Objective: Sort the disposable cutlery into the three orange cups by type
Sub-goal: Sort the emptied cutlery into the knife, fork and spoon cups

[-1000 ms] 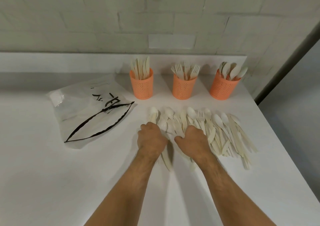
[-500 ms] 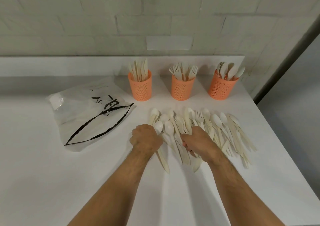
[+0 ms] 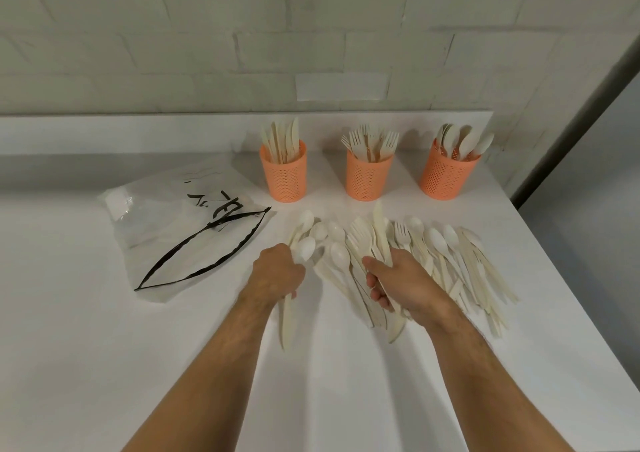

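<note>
Cutlery pile (image 3: 446, 261) loose; 3 cups (image 3: 369, 177); L hand (image 3: 277, 273) grips spoon, R hand (image 3: 398, 285) grips bundle.

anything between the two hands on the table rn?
Head view: loose spoons of the cutlery pile lie between the left hand and right hand, on the white table.

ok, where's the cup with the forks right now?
Head view: the fork cup stands middle of the three at the table's back, between the knife cup and the spoon cup, beyond the loose cutlery pile.

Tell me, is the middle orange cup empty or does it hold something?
Not empty: the middle orange cup holds forks, tines up above its rim.
</note>
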Demonstrator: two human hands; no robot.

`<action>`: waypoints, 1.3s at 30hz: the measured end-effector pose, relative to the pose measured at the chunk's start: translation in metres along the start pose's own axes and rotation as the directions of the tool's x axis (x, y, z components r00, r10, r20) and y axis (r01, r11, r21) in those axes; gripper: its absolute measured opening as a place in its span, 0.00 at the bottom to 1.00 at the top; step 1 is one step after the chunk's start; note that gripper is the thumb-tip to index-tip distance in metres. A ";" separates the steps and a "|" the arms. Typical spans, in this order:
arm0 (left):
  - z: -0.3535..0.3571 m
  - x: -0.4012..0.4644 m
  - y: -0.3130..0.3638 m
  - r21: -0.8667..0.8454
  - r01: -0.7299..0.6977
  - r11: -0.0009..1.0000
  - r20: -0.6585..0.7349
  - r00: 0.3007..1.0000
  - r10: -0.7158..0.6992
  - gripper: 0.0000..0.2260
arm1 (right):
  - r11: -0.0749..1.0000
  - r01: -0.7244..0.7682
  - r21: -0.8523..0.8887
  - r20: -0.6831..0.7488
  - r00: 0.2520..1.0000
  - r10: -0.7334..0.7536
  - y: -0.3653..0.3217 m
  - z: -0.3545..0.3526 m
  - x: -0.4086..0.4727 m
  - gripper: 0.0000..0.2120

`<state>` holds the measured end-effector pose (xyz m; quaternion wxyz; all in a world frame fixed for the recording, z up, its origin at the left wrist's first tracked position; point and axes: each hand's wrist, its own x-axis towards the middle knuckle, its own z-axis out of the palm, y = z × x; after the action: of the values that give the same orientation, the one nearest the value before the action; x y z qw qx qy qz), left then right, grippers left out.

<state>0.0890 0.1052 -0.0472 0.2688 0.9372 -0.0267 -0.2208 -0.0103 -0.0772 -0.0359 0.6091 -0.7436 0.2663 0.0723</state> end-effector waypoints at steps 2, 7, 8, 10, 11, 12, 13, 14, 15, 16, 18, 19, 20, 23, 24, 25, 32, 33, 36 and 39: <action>-0.002 0.002 -0.005 -0.176 0.055 0.983 0.038 0.998 -0.049 0.07 | 1.000 0.012 0.000 0.004 1.000 -0.012 -0.001 0.003 -0.001 0.10; -0.004 0.002 -0.016 -0.474 0.179 0.862 0.185 0.978 -0.101 0.07 | 0.998 0.059 -0.005 0.007 0.998 -0.059 -0.005 0.005 -0.004 0.10; -0.005 0.001 -0.018 -0.508 0.178 0.843 0.200 0.976 -0.085 0.05 | 0.997 0.077 -0.014 0.007 0.997 -0.076 -0.005 0.005 -0.003 0.10; -0.005 -0.003 -0.022 -0.571 0.117 0.813 0.188 0.982 -0.009 0.03 | 0.992 0.126 -0.007 0.006 0.992 -0.126 -0.005 0.007 -0.003 0.10; -0.004 -0.006 -0.024 -0.606 0.066 0.793 0.158 0.987 0.039 0.04 | 0.987 0.157 0.018 0.002 0.988 -0.157 -0.005 0.009 -0.003 0.09; -0.003 -0.009 -0.024 -0.644 0.012 0.765 0.117 0.990 0.084 0.05 | 0.980 0.194 0.050 -0.008 0.981 -0.194 -0.005 0.011 -0.004 0.09; -0.003 -0.012 -0.024 -0.680 -0.046 0.732 0.065 0.990 0.122 0.06 | 0.968 0.238 0.076 -0.025 0.971 -0.237 -0.006 0.013 -0.004 0.09; -0.003 -0.015 -0.023 -0.707 -0.108 0.699 -0.002 0.989 0.150 0.07 | 0.954 0.284 0.091 -0.051 0.958 -0.281 -0.008 0.015 -0.004 0.09; -0.003 -0.017 -0.022 -0.718 -0.176 0.674 -0.082 0.982 0.169 0.07 | 0.939 0.329 0.098 -0.085 0.943 -0.322 -0.009 0.017 -0.004 0.09; -0.004 -0.018 -0.020 -0.716 -0.244 0.654 -0.167 0.970 0.179 0.08 | 0.924 0.367 0.107 -0.123 0.927 -0.354 -0.011 0.020 -0.005 0.09; -0.008 -0.021 -0.015 -0.693 -0.379 0.613 -0.320 0.924 0.210 0.10 | 0.889 0.433 0.148 -0.200 0.893 -0.402 -0.017 0.027 -0.005 0.11; -0.011 -0.023 -0.012 -0.676 -0.436 0.594 -0.380 0.897 0.226 0.11 | 0.870 0.462 0.173 -0.232 0.878 -0.420 -0.021 0.033 -0.005 0.11; -0.014 -0.025 -0.011 -0.653 -0.477 0.588 -0.426 0.873 0.235 0.12 | 0.854 0.485 0.189 -0.257 0.864 -0.434 -0.025 0.040 -0.005 0.12; -0.019 -0.032 -0.013 -0.594 -0.522 0.612 -0.518 0.831 0.205 0.06 | 0.836 0.510 0.201 -0.240 0.853 -0.463 -0.033 0.068 -0.002 0.11; -0.020 -0.035 -0.015 -0.591 -0.525 0.612 -0.540 0.822 0.183 0.02 | 0.838 0.506 0.205 -0.216 0.858 -0.465 -0.034 0.079 -0.001 0.09; -0.021 -0.036 -0.019 -0.587 -0.530 0.611 -0.565 0.810 0.160 0.04 | 0.839 0.501 0.210 -0.203 0.862 -0.464 -0.034 0.090 0.001 0.08; -0.035 -0.034 -0.046 -0.653 -0.517 0.553 -0.580 0.811 0.074 0.04 | 0.831 0.467 0.303 -0.234 0.881 -0.410 -0.035 0.135 0.006 0.05; -0.033 -0.030 -0.053 -0.671 -0.494 0.553 -0.557 0.828 0.063 0.04 | 0.838 0.447 0.314 -0.213 0.893 -0.396 -0.033 0.139 0.007 0.04; -0.028 -0.028 -0.061 -0.710 -0.416 0.568 -0.481 0.876 0.040 0.03 | 0.853 0.422 0.307 -0.173 0.906 -0.387 -0.027 0.148 0.008 0.04; -0.029 -0.030 -0.061 -0.735 -0.380 0.562 -0.455 0.891 0.008 0.12 | 0.844 0.426 0.327 -0.196 0.904 -0.380 -0.027 0.151 0.008 0.05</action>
<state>0.0702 0.1763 -0.0445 0.6872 0.7257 0.0267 0.0203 0.0425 0.0660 -0.0538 0.7193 -0.6607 0.1496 -0.1537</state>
